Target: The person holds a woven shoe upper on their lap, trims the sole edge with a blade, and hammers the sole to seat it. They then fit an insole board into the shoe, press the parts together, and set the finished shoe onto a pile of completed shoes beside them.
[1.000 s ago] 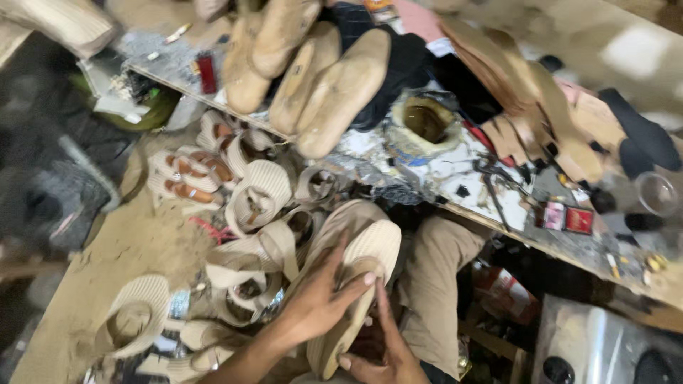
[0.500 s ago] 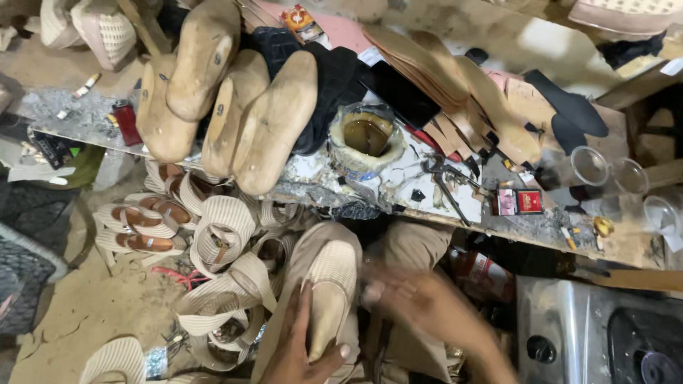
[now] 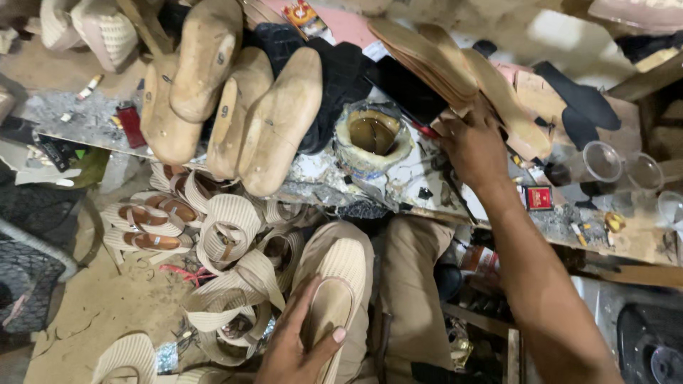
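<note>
Low on the person's lap, the left hand (image 3: 302, 348) grasps a beige shoe sole (image 3: 329, 313), thumb across its inner face, fingers curled behind. It looks light, thin and flexible, likely to bend if pinched at the toe; the waist or edges give the surest hold. Up on the cluttered desk (image 3: 633, 245), the right hand (image 3: 473, 146) rests spread, released, touching the stack of tan insoles (image 3: 434, 60) beside the glue pot (image 3: 373, 135).

Wooden lasts (image 3: 235, 107) and glue pot (image 3: 373, 135) crowding bench (image 3: 78, 117)
</note>
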